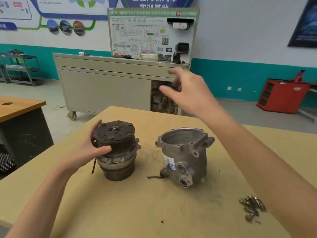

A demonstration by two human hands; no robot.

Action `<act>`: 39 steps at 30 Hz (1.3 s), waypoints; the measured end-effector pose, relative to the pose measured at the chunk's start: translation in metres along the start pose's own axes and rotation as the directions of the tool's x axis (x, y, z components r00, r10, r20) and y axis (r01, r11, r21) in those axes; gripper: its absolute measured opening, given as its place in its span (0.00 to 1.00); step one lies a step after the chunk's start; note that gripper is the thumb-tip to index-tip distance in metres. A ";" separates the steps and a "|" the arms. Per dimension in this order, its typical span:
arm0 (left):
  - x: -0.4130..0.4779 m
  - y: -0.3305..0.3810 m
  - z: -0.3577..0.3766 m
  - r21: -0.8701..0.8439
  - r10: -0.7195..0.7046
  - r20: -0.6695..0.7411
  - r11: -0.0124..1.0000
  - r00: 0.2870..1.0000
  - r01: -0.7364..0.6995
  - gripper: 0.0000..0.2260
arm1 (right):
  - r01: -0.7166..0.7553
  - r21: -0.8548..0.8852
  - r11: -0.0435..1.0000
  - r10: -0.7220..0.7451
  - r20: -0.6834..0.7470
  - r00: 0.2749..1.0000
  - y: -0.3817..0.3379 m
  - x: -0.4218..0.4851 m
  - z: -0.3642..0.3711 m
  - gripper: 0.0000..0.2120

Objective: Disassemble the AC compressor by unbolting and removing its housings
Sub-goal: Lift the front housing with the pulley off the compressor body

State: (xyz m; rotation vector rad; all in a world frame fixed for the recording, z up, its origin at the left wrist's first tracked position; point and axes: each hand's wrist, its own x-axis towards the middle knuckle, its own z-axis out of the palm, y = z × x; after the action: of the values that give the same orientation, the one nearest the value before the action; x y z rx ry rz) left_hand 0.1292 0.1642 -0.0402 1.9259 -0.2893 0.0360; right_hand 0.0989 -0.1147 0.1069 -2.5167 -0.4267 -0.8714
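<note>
The dark compressor core with its clutch plate (pixel 118 148) stands upright on the tan table (pixel 137 212), left of centre. My left hand (pixel 92 148) grips its upper left side, thumb across the front. To its right stands the empty silver housing (pixel 184 155), open end up, with a short black wire at its base. My right hand (pixel 187 90) hovers in the air above and behind the housing, fingers spread and relaxed, holding nothing. A pile of removed bolts (pixel 253 207) lies at the table's right.
A grey wheeled cabinet (pixel 106 88) with a wiring display board stands behind the table. Another desk (pixel 18 107) is at the left, a red tool cart (pixel 283 95) at the right, and metal shelving at the far left.
</note>
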 end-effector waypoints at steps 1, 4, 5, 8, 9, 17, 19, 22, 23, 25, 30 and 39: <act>-0.002 0.006 0.001 0.058 -0.004 -0.061 0.998 0.998 0.008 0.50 | -0.106 -0.213 0.971 0.106 -0.008 0.994 0.020 0.002 -0.015 0.26; -0.011 0.046 0.015 0.220 0.262 -0.394 0.958 0.881 -0.186 0.41 | -0.249 -0.596 0.763 0.526 0.349 0.776 0.073 -0.005 -0.025 0.34; -0.013 0.066 0.028 0.251 0.402 -0.461 0.914 0.791 -0.318 0.37 | -0.283 -0.611 0.740 0.627 0.472 0.620 0.086 -0.011 -0.021 0.36; -0.003 0.113 0.084 0.379 0.644 -0.351 0.761 0.680 -0.526 0.26 | -0.540 -0.521 0.662 0.709 0.669 0.223 0.112 -0.025 -0.012 0.40; 0.006 0.122 0.102 0.462 0.628 -0.233 0.743 0.742 -0.484 0.24 | -0.616 -0.470 0.632 0.688 0.706 0.167 0.116 -0.031 -0.010 0.38; 0.073 0.120 0.148 0.599 -0.437 0.374 0.787 0.818 0.147 0.15 | -0.881 -0.010 0.473 0.602 0.734 0.315 0.109 -0.068 -0.001 0.12; 0.076 0.123 0.151 0.564 -0.405 0.343 0.810 0.847 0.159 0.11 | -0.873 0.060 0.483 0.608 0.695 0.384 0.105 -0.076 -0.005 0.11; 0.068 0.124 0.156 0.542 -0.254 0.309 0.839 0.917 0.050 0.08 | -0.788 0.168 0.592 0.590 0.575 0.566 0.100 -0.092 -0.008 0.10; 0.062 0.120 0.158 0.549 -0.151 0.273 0.835 0.950 -0.025 0.09 | -0.729 0.214 0.650 0.560 0.514 0.650 0.099 -0.099 -0.006 0.10; 0.043 0.107 0.164 0.542 0.115 0.148 0.821 0.982 -0.178 0.11 | -0.544 0.253 0.800 0.451 0.343 0.824 0.100 -0.117 -0.003 0.11; -0.005 0.071 0.184 0.373 0.363 -0.066 0.873 0.929 -0.315 0.15 | -0.177 0.068 0.982 0.167 0.125 0.978 0.106 -0.162 0.007 0.29; -0.063 0.038 0.181 -0.087 0.202 0.073 0.977 0.977 -0.195 0.32 | 0.284 -0.258 0.923 -0.319 -0.104 0.942 0.113 -0.216 0.024 0.27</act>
State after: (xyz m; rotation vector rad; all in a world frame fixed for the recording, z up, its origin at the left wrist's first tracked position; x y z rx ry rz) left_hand 0.0393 -0.0038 -0.0820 1.8166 -0.5301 0.0779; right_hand -0.0047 -0.2299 -0.0831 -2.6206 -0.7145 -1.2852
